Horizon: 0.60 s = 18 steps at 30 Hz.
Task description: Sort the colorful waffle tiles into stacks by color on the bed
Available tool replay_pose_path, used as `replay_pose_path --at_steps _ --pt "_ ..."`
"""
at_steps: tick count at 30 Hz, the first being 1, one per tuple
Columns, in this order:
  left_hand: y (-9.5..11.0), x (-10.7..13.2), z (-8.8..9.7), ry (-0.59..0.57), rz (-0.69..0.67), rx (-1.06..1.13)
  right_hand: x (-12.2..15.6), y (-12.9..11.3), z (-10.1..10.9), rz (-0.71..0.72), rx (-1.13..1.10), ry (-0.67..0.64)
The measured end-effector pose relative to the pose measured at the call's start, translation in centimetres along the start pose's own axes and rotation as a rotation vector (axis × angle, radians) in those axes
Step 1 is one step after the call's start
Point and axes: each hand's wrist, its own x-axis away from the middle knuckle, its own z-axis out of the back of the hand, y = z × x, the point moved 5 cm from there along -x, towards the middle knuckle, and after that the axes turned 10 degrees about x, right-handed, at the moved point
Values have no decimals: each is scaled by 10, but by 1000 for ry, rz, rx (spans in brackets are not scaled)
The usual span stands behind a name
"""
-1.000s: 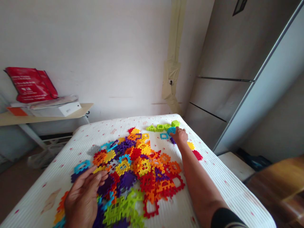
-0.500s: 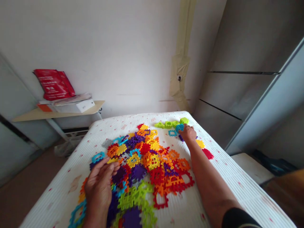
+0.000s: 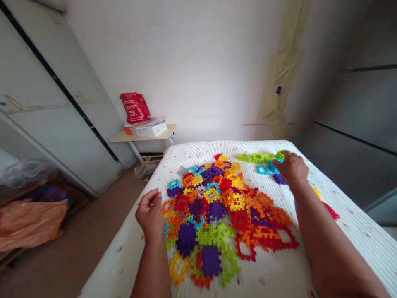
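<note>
A heap of flat interlocking plastic tiles [image 3: 217, 207] in red, orange, yellow, purple, blue and green lies on a white dotted mattress [image 3: 279, 273]. My left hand [image 3: 151, 214] hovers at the heap's left edge with its fingers curled in, and nothing shows in them. My right hand [image 3: 290, 167] reaches to the far right corner. Its fingers close down over a blue tile [image 3: 273, 167] at the end of a row of joined green tiles [image 3: 256, 157]. A blue ring tile [image 3: 263, 170] and a purple tile [image 3: 281, 179] lie beside that hand.
Loose yellow [image 3: 316, 193] and red [image 3: 331, 211] tiles lie right of my forearm. A small side table [image 3: 141, 136] with a red bag [image 3: 135, 106] and a white box [image 3: 151, 129] stands by the wall. Wardrobe doors [image 3: 46, 116] and an orange cloth [image 3: 31, 217] are on the left.
The view has swung left. My left hand has lifted off the heap and curled its fingers. My right hand stays at the blue tile by the green row.
</note>
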Motion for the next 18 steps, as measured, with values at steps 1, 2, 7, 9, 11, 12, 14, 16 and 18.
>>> replay_pose_path --at_steps 1,2,7,9,11,12,14,16,18 --pt "-1 -4 3 4 -19 -46 0 -2 3 14 -13 19" --pt "-2 -8 5 -4 -31 -91 0 -4 6 28 -22 37" --pt "4 -21 -12 -317 0 -393 1 -11 24 91 -56 109" --pt "6 -30 -24 -399 10 -460 3 -12 32 100 -74 142" --pt "5 -43 -35 -438 11 -463 4 -12 41 97 -90 176" --pt "4 -49 -41 -461 20 -462 5 -11 44 99 -99 188" --pt "-1 -59 -51 -507 48 -455 6 -11 50 105 -117 199" --pt "-4 -65 -57 -535 71 -441 7 -10 54 116 -138 204" --pt "-6 -65 -59 -539 79 -425 7 -9 57 115 -154 210"
